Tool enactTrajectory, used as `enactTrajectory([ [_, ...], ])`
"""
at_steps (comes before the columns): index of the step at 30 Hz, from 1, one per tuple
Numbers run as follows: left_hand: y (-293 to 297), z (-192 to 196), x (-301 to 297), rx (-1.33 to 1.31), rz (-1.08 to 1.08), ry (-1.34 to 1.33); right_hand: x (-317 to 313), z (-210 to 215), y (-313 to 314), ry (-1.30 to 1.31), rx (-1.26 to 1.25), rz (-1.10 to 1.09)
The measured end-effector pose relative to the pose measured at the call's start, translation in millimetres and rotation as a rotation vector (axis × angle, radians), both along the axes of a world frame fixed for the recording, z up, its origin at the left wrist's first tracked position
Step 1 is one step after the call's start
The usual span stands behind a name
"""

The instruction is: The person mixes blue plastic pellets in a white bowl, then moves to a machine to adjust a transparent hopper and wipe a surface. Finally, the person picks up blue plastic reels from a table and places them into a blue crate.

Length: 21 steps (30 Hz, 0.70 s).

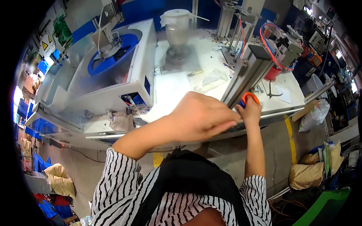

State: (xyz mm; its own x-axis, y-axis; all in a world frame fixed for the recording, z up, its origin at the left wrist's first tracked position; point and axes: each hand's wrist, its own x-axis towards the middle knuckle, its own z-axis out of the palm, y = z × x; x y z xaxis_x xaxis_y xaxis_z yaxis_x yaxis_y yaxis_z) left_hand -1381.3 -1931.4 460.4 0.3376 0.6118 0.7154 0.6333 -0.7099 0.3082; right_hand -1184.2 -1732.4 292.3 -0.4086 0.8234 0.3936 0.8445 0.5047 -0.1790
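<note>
Striped shirt & black apron: your own torso, at the bottom, nearest the cam. Your L hand spans the middle, back facing up, fingers together & pointing right; its palm side is hidden, so can't tell if it grips anything. Your R hand is at the front edge of the white worktable, thumb & fingers curled close on an orange loop, prob. a scissors handle; the rest is too hidden to confirm. A bit of blue shows just beside it. The metal post rises btwn your hands.

Handling, my guess: loop looks like smooth, stiff plastic, so light, not fragile, maybe a bit slippery w/ dusty fingers. Best hold: on the loop itself, clear of any blade that may be out of sight. Post is close by, so leave knuckle room. Further left on the table: white machine housing w/ a blue bowl.
</note>
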Motion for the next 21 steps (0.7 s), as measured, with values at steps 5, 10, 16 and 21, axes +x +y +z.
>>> enactTrajectory([
  [5,-10.1,9.8,-72.5,-0.074,0.14,-0.065,18.6,3.4,-46.8,0.976,0.154,0.039],
  [10,-13.2,16.6,-133.2,-0.203,0.208,-0.142,-80.1,74.9,-130.2,0.909,0.586,0.945],
  [16,1.4,60.8,-195.1,-0.374,0.058,-0.134,-196.5,126.4,-90.3,0.763,-0.074,0.909],
  [21,41.0,83.8,-250.4,-0.474,0.217,-0.369,-246.4,119.9,-88.6,0.969,-0.588,0.713],
])
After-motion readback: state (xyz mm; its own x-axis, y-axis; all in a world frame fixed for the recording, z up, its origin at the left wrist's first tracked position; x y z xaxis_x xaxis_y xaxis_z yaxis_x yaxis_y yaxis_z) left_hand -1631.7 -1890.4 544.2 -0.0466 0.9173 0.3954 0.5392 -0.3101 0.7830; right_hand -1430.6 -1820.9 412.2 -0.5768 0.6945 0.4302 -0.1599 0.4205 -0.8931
